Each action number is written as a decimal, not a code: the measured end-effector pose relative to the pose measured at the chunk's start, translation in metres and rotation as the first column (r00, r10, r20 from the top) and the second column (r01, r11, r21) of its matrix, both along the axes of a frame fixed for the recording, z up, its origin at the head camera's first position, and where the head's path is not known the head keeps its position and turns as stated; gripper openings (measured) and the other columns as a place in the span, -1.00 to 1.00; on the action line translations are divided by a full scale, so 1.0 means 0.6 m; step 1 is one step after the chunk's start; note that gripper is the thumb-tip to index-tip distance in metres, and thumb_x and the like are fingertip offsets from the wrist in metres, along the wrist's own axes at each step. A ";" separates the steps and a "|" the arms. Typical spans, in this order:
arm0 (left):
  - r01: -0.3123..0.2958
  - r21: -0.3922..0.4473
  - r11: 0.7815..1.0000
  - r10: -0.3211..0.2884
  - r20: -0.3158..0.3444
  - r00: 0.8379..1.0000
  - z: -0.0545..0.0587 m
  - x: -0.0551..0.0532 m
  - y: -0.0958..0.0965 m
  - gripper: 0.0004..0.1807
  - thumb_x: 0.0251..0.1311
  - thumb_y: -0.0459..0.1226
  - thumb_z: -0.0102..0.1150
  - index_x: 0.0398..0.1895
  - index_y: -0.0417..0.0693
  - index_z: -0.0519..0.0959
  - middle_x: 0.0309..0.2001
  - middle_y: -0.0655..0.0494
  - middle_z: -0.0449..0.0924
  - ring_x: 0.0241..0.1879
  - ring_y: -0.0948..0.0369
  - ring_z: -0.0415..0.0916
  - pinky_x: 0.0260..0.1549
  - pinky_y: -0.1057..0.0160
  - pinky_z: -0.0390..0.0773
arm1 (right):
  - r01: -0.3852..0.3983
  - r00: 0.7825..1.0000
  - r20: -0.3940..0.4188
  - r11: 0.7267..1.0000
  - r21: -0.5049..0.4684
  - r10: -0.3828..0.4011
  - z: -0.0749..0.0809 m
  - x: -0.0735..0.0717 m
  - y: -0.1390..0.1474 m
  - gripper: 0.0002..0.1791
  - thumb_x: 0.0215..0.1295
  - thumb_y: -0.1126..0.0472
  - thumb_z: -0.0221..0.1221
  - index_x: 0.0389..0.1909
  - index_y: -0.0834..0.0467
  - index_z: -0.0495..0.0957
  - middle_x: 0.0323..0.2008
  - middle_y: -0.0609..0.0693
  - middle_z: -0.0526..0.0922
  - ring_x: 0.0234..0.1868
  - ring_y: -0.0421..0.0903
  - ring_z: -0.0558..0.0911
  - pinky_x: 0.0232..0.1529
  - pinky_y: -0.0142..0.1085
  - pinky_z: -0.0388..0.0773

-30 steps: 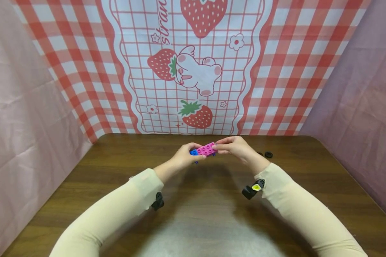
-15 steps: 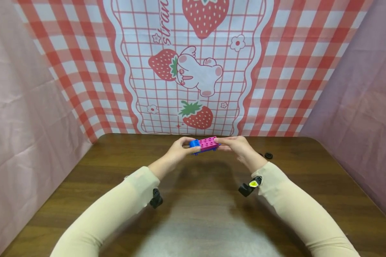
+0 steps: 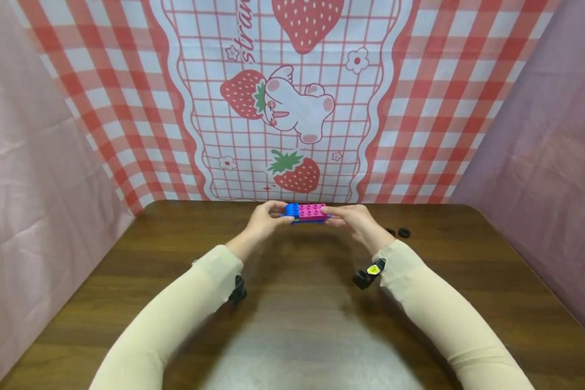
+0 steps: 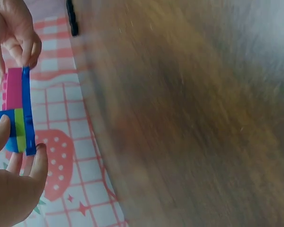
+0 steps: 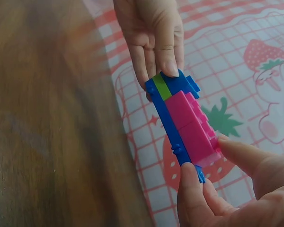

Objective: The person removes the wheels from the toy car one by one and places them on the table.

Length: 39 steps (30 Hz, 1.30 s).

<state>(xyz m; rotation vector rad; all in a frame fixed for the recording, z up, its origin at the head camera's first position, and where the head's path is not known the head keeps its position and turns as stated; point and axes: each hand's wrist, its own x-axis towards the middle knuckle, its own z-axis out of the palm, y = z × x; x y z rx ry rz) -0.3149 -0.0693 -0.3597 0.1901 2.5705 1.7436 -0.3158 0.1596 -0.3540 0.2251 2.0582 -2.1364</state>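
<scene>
A toy car of building bricks (image 3: 313, 212) is held up between both hands over the far side of the table. It has a blue base (image 5: 165, 120), pink bricks (image 5: 191, 127) at one end and a blue brick (image 5: 173, 82) over a lime-green layer (image 4: 20, 130) at the other. My left hand (image 3: 262, 223) pinches the blue-brick end, thumb on top and fingers beneath. At the pink end, my right hand (image 3: 359, 223) pinches the car, with its thumb on the studs and fingers under the base. No wheels show on the base's small side pegs (image 5: 176, 149).
Black wheel-like rings (image 3: 404, 233) lie on the wooden table (image 3: 292, 303) just right of the right forearm. A checked strawberry cloth (image 3: 409, 108) hangs behind the table's far edge. Pink curtains (image 3: 44, 162) flank both sides. Each wrist carries a black camera (image 3: 368, 274).
Both hands have lifted the brick car slightly up and away and levelled it from its earlier slant. Its blue end has turned more into view. Both hands keep their hold.
</scene>
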 end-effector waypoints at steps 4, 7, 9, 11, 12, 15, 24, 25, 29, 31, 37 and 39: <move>0.002 -0.043 0.999 -0.001 0.018 1.000 -0.012 -0.016 -0.002 -0.57 0.14 -0.29 0.35 0.08 -0.22 0.54 0.06 -0.16 0.61 0.07 0.01 0.56 0.05 0.13 0.54 | 0.010 0.998 0.063 0.991 0.137 -0.019 -0.015 -0.010 -0.003 -0.36 0.10 0.08 0.40 0.13 0.36 0.49 -0.16 0.21 0.69 -0.12 -0.06 0.72 0.43 0.02 0.10; 0.002 -0.079 0.997 0.001 0.038 0.999 -0.019 -0.025 -0.002 -0.57 0.14 -0.32 0.34 0.08 -0.25 0.53 0.07 -0.17 0.60 0.08 0.01 0.55 0.07 0.13 0.53 | 0.017 0.994 0.100 0.985 0.170 -0.035 -0.027 -0.016 -0.009 -0.36 0.10 0.07 0.40 0.14 0.33 0.48 -0.09 0.22 0.64 -0.03 -0.02 0.68 0.44 -0.03 0.10; 0.000 -0.105 0.994 0.004 0.039 0.999 -0.022 -0.029 -0.001 -0.56 0.15 -0.32 0.33 0.09 -0.27 0.52 0.08 -0.18 0.59 0.10 0.00 0.52 0.09 0.11 0.51 | 0.032 0.993 0.108 0.984 0.177 -0.051 -0.034 -0.019 -0.012 -0.35 0.10 0.08 0.40 0.14 0.34 0.47 -0.09 0.21 0.65 -0.07 -0.04 0.70 0.43 -0.04 0.13; 0.007 -0.122 0.993 -0.002 0.040 0.999 -0.025 -0.033 0.002 -0.55 0.16 -0.32 0.32 0.11 -0.28 0.51 0.10 -0.19 0.57 0.13 -0.01 0.49 0.12 0.10 0.49 | 0.045 0.992 0.104 0.980 0.192 -0.066 -0.038 -0.021 -0.014 -0.36 0.11 0.09 0.39 0.14 0.35 0.45 -0.08 0.22 0.67 -0.17 -0.08 0.73 0.41 -0.05 0.16; 0.013 -0.131 0.991 -0.007 0.042 0.999 -0.029 -0.035 0.003 -0.55 0.17 -0.32 0.31 0.12 -0.28 0.50 0.11 -0.20 0.56 0.14 -0.02 0.48 0.13 0.10 0.48 | 0.053 0.992 0.103 0.980 0.194 -0.074 -0.041 -0.023 -0.015 -0.36 0.12 0.11 0.39 0.14 0.37 0.44 -0.07 0.23 0.67 -0.23 -0.10 0.75 0.38 -0.07 0.23; 0.030 -0.142 0.989 -0.021 0.066 0.998 -0.041 -0.038 0.007 -0.55 0.19 -0.32 0.29 0.13 -0.30 0.49 0.13 -0.21 0.54 0.18 -0.02 0.45 0.15 0.10 0.47 | 0.061 0.991 0.104 0.973 0.222 -0.086 -0.049 -0.025 -0.018 -0.39 0.16 0.13 0.36 0.13 0.40 0.43 0.00 0.28 0.64 -0.38 -0.16 0.75 0.26 -0.12 0.41; 0.028 -0.186 0.982 -0.013 0.081 0.997 -0.061 -0.048 0.002 -0.57 0.21 -0.31 0.27 0.12 -0.31 0.50 0.12 -0.21 0.54 0.17 -0.03 0.43 0.16 0.08 0.45 | 0.074 0.989 0.112 0.977 0.201 -0.098 -0.061 -0.028 -0.031 -0.42 0.20 0.21 0.32 0.15 0.45 0.41 0.18 0.35 0.49 -0.40 -0.18 0.74 0.06 -0.27 0.57; 0.030 -0.191 0.981 -0.015 0.083 0.996 -0.061 -0.048 0.001 -0.57 0.22 -0.31 0.27 0.13 -0.31 0.50 0.12 -0.21 0.54 0.18 -0.03 0.43 0.17 0.08 0.44 | 0.076 0.989 0.111 0.977 0.199 -0.099 -0.062 -0.028 -0.032 -0.42 0.20 0.22 0.32 0.15 0.45 0.41 0.18 0.35 0.49 -0.43 -0.18 0.74 0.03 -0.28 0.58; 0.043 -0.211 0.977 -0.022 0.101 0.995 -0.061 -0.047 -0.003 -0.56 0.24 -0.30 0.24 0.15 -0.30 0.49 0.14 -0.20 0.53 0.19 -0.03 0.42 0.18 0.08 0.43 | 0.078 0.989 0.109 0.972 0.219 -0.104 -0.068 -0.028 -0.037 -0.43 0.19 0.21 0.33 0.13 0.44 0.43 0.13 0.34 0.54 -0.54 -0.24 0.70 -0.07 -0.32 0.62; 0.048 -0.216 0.975 -0.024 0.114 0.993 -0.061 -0.046 -0.003 -0.56 0.25 -0.30 0.24 0.17 -0.29 0.49 0.15 -0.20 0.52 0.20 -0.04 0.42 0.18 0.07 0.43 | 0.081 0.988 0.109 0.967 0.240 -0.110 -0.071 -0.028 -0.038 -0.44 0.18 0.20 0.34 0.11 0.44 0.44 0.09 0.33 0.58 -0.56 -0.25 0.69 -0.12 -0.34 0.63; 0.045 -0.209 0.977 -0.021 0.119 0.993 -0.062 -0.043 0.002 -0.56 0.25 -0.31 0.23 0.16 -0.31 0.48 0.14 -0.21 0.53 0.17 -0.03 0.44 0.17 0.08 0.44 | 0.105 0.988 0.084 0.954 0.280 -0.133 -0.073 -0.026 -0.039 -0.47 0.14 0.17 0.37 0.04 0.42 0.51 -0.01 0.29 0.64 -0.57 -0.25 0.68 -0.24 -0.38 0.64; 0.056 -0.202 0.978 -0.031 0.124 0.992 -0.060 -0.042 0.003 -0.56 0.26 -0.32 0.22 0.18 -0.32 0.47 0.15 -0.21 0.52 0.17 -0.03 0.44 0.17 0.08 0.45 | 0.114 0.987 0.074 0.952 0.285 -0.140 -0.072 -0.024 -0.037 -0.47 0.14 0.16 0.37 0.03 0.43 0.52 -0.06 0.29 0.66 -0.59 -0.25 0.67 -0.27 -0.38 0.64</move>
